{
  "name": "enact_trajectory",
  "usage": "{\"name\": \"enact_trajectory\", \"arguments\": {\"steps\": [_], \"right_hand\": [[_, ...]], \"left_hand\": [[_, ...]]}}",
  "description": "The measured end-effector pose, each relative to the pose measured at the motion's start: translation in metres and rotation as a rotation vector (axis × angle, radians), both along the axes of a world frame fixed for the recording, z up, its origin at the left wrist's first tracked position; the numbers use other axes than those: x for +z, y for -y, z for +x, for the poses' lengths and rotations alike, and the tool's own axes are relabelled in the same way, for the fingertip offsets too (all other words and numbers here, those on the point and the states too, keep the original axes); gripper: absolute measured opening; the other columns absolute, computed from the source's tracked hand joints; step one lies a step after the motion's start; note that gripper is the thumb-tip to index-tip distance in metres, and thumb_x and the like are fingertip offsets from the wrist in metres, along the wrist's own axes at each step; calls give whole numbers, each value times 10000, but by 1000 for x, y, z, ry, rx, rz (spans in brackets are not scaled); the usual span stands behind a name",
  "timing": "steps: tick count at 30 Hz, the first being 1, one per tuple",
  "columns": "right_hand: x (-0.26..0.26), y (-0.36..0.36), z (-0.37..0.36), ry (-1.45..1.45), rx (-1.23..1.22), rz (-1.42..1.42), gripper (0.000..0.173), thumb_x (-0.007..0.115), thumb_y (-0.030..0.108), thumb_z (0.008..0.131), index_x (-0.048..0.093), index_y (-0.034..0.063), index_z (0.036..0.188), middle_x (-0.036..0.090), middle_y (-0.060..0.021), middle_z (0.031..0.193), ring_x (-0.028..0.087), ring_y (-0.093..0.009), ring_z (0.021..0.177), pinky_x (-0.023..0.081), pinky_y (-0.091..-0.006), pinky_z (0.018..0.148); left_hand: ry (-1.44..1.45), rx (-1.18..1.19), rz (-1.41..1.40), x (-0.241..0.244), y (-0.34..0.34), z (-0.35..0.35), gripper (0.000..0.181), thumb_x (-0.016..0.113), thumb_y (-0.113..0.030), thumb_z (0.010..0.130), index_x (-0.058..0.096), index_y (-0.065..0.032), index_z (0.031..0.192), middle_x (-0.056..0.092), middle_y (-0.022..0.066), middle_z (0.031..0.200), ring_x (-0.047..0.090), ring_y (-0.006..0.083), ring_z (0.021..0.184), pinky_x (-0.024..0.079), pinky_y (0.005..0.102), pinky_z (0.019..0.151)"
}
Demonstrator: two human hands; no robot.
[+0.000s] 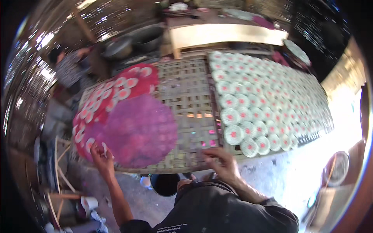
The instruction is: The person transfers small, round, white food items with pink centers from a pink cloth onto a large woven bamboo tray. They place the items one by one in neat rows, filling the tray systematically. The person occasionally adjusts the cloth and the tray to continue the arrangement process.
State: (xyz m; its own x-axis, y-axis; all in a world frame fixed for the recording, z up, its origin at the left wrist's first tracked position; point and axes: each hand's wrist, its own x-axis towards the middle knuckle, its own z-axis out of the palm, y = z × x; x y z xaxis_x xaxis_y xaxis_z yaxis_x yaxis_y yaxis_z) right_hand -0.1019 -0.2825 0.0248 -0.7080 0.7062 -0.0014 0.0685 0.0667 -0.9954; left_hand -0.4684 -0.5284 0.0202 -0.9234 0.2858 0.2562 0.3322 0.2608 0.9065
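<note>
My left hand [102,158] is over the left end of a woven bamboo rack [186,96], its fingers on a small white piece [105,148] that I cannot identify. Under and behind it lies a red sheet [116,78] bearing white discs with pink-red centres [123,93]. A round, sheer purple sheet [142,131] covers part of the red one. My right hand [220,160] hovers at the rack's near edge, fingers apart, holding nothing visible. To its right, many pale round discs with red centres [233,134] stand in close rows on a second rack.
A person [68,68] is at the far left, near large dark pans [147,36]. Behind the racks stands a table with a pale front board [227,35]. A dark bucket [165,185] is on the floor by my feet. Wooden frames [59,171] stand at left.
</note>
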Motion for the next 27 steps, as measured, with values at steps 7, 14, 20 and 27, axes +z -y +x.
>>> {"name": "enact_trajectory", "arguments": {"steps": [7,14,20,27], "right_hand": [[0,-23,-1,-213,-14,-772,382,614,226,998,541,-1,1297,676,-101,1052,683,-171,886,570,-287,758],[-28,-48,72,32,-211,-131,292,641,191,956,619,4,1179,710,-115,962,694,-186,814,554,-313,676],[-39,-49,83,397,-333,527,397,736,233,835,651,70,1187,657,-154,970,683,-340,831,551,-434,680],[-13,-50,100,348,-594,387,350,763,209,843,688,86,1162,638,-76,947,632,-193,672,509,-328,600]], "left_hand": [[-563,-1074,-95,25,-163,215,582,799,-147,806,574,-27,1329,619,180,1265,621,298,1144,486,395,971],[715,-1046,95,-52,-216,247,513,670,-21,915,495,2,1396,676,84,1126,656,115,936,541,254,766],[342,-1002,-168,-54,-225,274,539,746,7,833,538,6,1331,658,65,1010,639,85,821,535,239,704],[234,-791,-110,-42,-213,280,551,768,-25,815,552,-18,1323,630,59,1033,610,101,775,518,240,689]]}}
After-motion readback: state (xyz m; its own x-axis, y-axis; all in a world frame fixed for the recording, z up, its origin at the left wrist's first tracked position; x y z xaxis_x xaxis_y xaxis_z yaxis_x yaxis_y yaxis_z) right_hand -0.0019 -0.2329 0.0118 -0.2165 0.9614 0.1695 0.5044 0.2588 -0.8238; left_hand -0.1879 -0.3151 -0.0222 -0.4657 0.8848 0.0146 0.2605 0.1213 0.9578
